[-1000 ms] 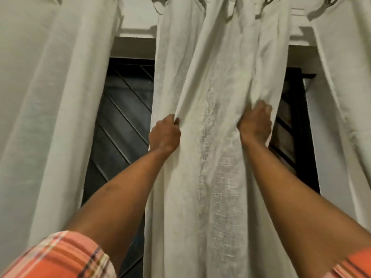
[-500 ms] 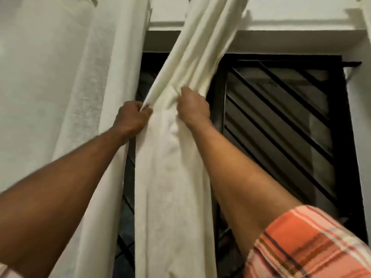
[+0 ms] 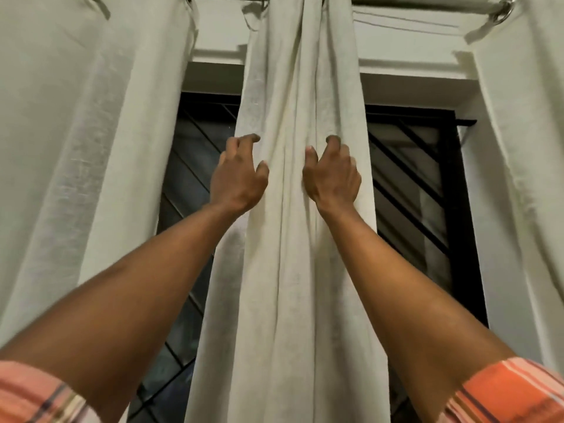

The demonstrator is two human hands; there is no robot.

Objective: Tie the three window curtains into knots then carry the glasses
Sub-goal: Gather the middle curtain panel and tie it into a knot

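The middle curtain (image 3: 290, 270), off-white cloth, hangs bunched into a narrow column in front of the window. My left hand (image 3: 239, 178) is at its left edge with fingers curled and spread, the thumb resting on the cloth; it holds nothing firmly. On the right side of the bunch, my right hand (image 3: 334, 175) has its thumb and curled fingers pressed into a fold. The left curtain (image 3: 76, 148) and the right curtain (image 3: 525, 117) hang loose on either side. No glasses are in view.
A metal curtain rod (image 3: 421, 3) with rings runs across the top. Behind the curtains is a dark window (image 3: 409, 184) with a black diagonal grille, set in a white wall. My orange plaid sleeves show at the bottom corners.
The middle curtain went from spread wide to gathered, was pulled left, and now hangs straight. My hands have moved close together and my left hand has loosened its grip.
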